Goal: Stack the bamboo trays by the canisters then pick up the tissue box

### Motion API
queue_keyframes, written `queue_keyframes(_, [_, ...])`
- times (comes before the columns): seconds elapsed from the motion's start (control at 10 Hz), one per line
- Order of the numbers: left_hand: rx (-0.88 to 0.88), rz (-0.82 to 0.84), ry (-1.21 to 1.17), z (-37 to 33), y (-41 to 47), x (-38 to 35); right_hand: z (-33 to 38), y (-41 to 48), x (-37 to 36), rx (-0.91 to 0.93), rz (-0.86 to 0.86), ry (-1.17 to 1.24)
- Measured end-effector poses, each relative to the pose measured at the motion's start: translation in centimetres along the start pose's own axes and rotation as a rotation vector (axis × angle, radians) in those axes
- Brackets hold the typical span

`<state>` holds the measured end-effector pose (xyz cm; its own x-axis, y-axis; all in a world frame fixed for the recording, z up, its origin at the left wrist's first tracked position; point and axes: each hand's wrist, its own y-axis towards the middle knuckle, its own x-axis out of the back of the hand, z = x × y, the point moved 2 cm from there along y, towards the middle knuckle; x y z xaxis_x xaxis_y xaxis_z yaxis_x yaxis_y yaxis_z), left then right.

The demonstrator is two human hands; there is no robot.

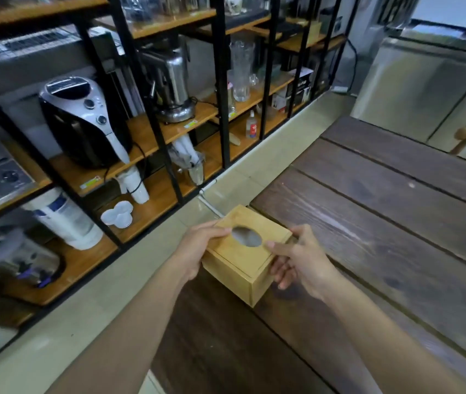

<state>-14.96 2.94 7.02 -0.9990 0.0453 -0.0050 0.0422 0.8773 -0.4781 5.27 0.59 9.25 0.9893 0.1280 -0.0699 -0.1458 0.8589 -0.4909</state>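
1. One bamboo tissue box [247, 258], at the table's [382, 223] left edge.
2. Two hands on the box: left hand [197, 248], right hand [300, 258].
3. One black-and-silver appliance [84, 120] on the shelf [152, 132], left of the table.
4. One steel blender [173, 83] on that shelf.
5. One clear bottle [252, 125] lower down on the shelving.

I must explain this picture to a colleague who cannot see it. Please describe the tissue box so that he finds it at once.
Start from the dark wooden table on the right. At its near left corner, both hands, left and right, grip the tissue box from opposite sides. It is the only light bamboo cube there, and its lid has an oval opening.
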Motion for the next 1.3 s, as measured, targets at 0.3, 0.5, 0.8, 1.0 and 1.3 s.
queue_keyframes(0.3, [0.021,-0.094,-0.111,4.2,-5.1,8.8,-3.8,-1.8,-8.2,-0.034,0.173,-0.030])
queue_keyframes(0.5, [0.043,-0.146,-0.148,6.8,-7.5,12.3,-6.3,-2.2,-11.8,-0.015,0.207,-0.077])
queue_keyframes(0.8, [-0.014,-0.123,-0.092,8.5,-7.6,13.1,-9.3,-3.3,-12.5,0.000,0.115,-0.131])
queue_keyframes(1.0, [-0.036,-0.082,-0.060,8.4,-7.7,13.2,-9.0,-3.5,-12.4,0.011,0.115,-0.271])
queue_keyframes(1.3, [-0.087,0.085,0.450,3.4,-6.3,12.4,-4.5,-4.2,-9.2,0.054,0.343,-0.948])
